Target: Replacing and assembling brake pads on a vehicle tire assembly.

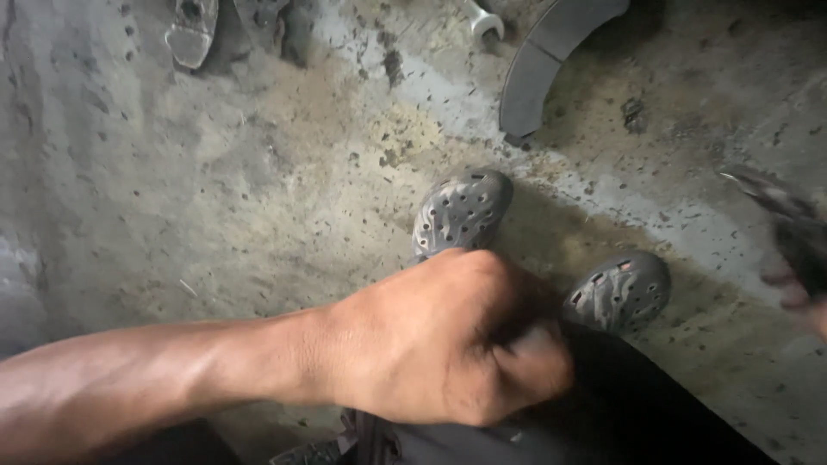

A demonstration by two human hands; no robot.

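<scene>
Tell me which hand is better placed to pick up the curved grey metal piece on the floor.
Left, probably. The left hand, a closed fist above the dark trousers, lies nearer the curved grey metal piece. The right hand is blurred at the frame's edge and seems busy with a dark object.

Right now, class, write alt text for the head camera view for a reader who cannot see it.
A left hand is clenched in a fist over dark trousers, above two grey perforated clogs on a dirty concrete floor. A curved metal plate and a spanner lie beyond.
</scene>
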